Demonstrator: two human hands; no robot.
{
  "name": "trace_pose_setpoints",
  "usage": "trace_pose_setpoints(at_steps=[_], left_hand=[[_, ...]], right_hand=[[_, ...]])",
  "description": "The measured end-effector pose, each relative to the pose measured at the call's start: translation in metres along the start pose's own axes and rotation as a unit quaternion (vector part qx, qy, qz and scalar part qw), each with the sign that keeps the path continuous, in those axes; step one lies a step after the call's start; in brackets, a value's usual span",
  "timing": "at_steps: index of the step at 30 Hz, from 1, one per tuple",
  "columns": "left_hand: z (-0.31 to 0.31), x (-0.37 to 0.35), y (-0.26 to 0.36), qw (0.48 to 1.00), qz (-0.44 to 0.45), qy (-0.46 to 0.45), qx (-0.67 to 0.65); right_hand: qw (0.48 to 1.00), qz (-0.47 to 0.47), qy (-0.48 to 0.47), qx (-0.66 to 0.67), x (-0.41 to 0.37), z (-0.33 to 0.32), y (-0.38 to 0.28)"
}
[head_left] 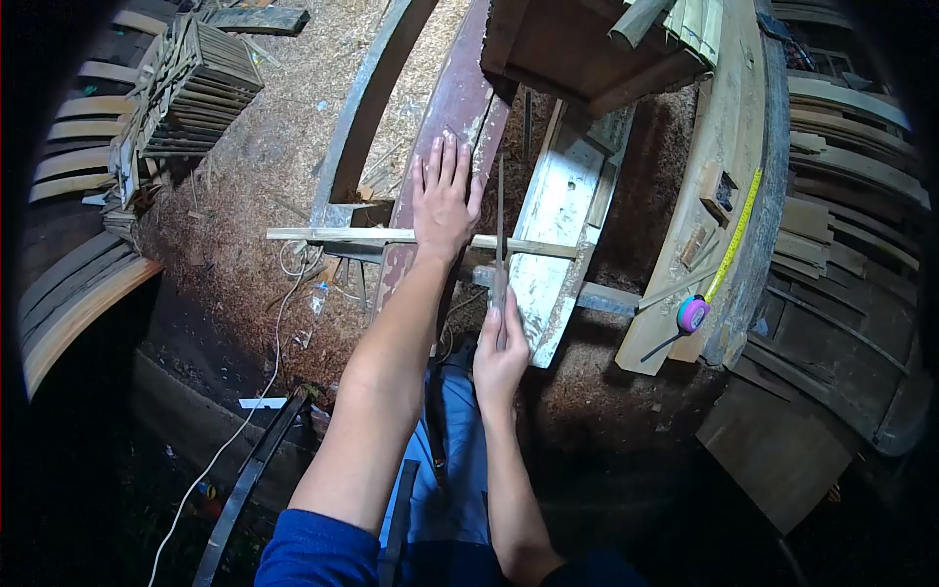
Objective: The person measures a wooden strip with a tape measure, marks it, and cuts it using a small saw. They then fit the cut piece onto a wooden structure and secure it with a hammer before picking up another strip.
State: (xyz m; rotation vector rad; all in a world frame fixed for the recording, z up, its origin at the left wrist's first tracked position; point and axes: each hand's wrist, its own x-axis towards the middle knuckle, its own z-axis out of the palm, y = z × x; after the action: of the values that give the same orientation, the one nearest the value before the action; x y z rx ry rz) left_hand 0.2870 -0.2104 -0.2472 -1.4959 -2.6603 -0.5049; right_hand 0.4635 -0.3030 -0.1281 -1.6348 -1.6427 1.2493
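Observation:
A thin pale wooden strip (333, 234) lies crosswise over a worn reddish-brown board (445, 108) and a white-stained board (551, 210). My left hand (445, 201) is flat on the reddish-brown board, fingers stretched forward, its heel pressing on the strip. To its right, my right hand (501, 357) is closed around the handle of a saw (502, 210). The saw's narrow blade, seen nearly edge-on, points away from me and crosses the strip just right of the reddish-brown board. Whether the blade has cut into the wood cannot be made out.
A purple tape measure (692, 313) lies on a plank (675, 264) at the right, its yellow tape extended. A dark wooden box (577, 49) stands at the back. Stacked slats (201, 88) are at the upper left. A white cord (279, 357) crosses sawdust-covered ground. Curved pieces line both sides.

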Motion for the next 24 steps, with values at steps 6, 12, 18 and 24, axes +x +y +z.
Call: trace_pose_setpoints(at_steps=[6,12,18,24], left_hand=[[0.002,0.0,-0.002,1.0,-0.003,-0.003,-0.003],[-0.001,0.003,-0.001,1.0,-0.01,-0.009,-0.01],[-0.001,0.0,-0.001,0.999,-0.009,-0.024,0.019],[-0.001,-0.003,0.002,0.999,-0.024,-0.03,0.004]], right_hand=[[0.998,0.041,-0.043,-0.002,0.005,-0.005,-0.01],[0.996,0.072,-0.036,0.041,-0.033,-0.022,-0.01],[0.998,0.059,-0.033,0.003,0.009,0.0,-0.005],[0.996,0.077,-0.04,0.026,-0.025,-0.016,0.001]])
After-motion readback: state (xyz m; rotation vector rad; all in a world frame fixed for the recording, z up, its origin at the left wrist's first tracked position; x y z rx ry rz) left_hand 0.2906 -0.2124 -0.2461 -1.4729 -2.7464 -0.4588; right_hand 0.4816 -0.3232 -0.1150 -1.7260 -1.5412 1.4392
